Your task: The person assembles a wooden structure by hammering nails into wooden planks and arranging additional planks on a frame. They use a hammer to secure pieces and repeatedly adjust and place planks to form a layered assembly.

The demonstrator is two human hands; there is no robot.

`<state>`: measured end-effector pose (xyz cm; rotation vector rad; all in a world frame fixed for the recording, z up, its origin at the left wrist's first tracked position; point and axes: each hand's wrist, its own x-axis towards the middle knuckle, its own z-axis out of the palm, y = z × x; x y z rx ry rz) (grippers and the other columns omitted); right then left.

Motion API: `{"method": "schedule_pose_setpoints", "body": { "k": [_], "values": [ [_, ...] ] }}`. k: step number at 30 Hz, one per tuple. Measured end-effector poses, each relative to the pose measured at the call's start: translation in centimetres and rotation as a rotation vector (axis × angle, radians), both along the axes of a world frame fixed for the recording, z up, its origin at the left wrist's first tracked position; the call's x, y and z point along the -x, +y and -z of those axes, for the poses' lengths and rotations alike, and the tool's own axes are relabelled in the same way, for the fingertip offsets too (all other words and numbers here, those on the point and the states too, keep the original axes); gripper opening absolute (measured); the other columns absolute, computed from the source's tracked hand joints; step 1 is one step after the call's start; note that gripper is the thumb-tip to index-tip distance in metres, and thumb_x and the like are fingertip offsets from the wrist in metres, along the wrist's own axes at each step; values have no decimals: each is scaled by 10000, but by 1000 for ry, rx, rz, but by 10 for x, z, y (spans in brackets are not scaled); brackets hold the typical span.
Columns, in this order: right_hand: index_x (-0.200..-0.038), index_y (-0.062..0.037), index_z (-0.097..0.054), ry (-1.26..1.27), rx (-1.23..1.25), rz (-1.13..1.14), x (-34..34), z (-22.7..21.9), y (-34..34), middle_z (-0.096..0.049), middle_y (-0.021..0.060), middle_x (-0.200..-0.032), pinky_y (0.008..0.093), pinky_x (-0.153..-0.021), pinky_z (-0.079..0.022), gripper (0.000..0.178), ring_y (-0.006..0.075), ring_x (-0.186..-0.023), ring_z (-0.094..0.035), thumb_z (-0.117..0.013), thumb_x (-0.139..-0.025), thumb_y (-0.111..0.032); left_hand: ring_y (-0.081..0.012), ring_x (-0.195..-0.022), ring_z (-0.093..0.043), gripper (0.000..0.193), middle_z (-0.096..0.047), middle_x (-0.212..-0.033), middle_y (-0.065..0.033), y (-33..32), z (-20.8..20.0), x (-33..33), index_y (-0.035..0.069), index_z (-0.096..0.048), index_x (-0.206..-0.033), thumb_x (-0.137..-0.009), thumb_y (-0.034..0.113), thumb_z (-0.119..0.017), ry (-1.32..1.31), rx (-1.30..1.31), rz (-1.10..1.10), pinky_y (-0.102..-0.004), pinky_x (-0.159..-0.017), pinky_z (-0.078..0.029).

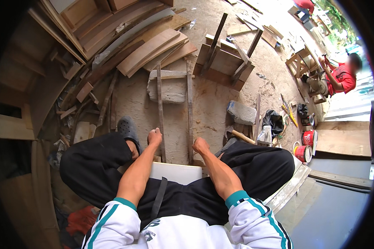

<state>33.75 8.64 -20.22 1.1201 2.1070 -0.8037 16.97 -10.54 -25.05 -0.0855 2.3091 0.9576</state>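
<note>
wooden strips [190,112] run between the curled left hand [154,136] and curled right hand [201,145].

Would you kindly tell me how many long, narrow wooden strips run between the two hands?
2: the left strip is beside the left hand, and the right strip is beside the right hand. None between the hands appears hidden.
</note>
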Motion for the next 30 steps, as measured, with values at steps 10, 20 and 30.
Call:
{"method": "schedule_pose_setpoints", "body": {
  "k": [10,20,30],
  "values": [
    [-1092,25,-665,235,-92,247,-7,-15,9,-623,309,-1128,485,-942,-455,505,466,-1092,-586,-449,-879,-379,-401,-952,-634,466,-667,-957,-253,20,28,-5,-20,-657,-931,-965,390,-437,114,-107,-78,-455,-867,-464],
    [-1027,46,-687,127,-55,232,-37,-15,9,-659,273,-1087,471,-906,-484,402,418,-1074,-622,-539,-863,-290,-405,-891,-639,444,-668,-882,-244,27,31,-18,-16,-659,-869,-945,390,-496,3,-125,-80,-462,-807,-471],
    [-823,40,-656,285,-118,198,-40,29,9,-680,216,-810,430,-742,-496,219,334,-807,-666,-691,-809,-176,-377,-819,-659,381,-686,-844,-201,19,19,-5,14,-653,-864,-925,369,-528,180,-101,-120,-439,-772,-493]
  ]
}}
